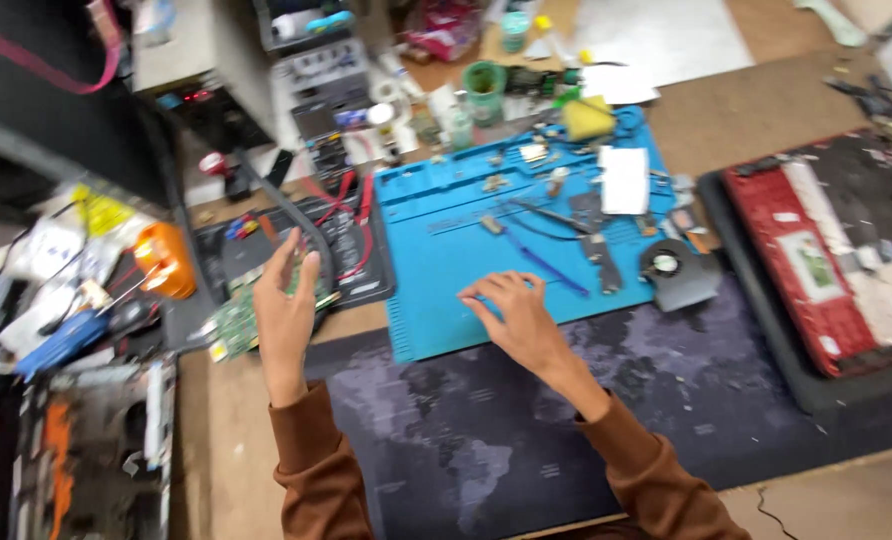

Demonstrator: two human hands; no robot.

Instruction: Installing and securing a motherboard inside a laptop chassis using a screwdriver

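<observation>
Dark desk mat (526,420) up front; right hand (514,318) rests open, fingers spread on the blue work mat (436,250), grasping nothing. Left hand (286,305) grips a green circuit board (232,325). Green cup (484,88) beyond, contents unclear.

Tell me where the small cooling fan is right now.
In the head view, the cooling fan sits right of centre, at the lower right corner of the blue work mat, to the right of the right hand.
</observation>
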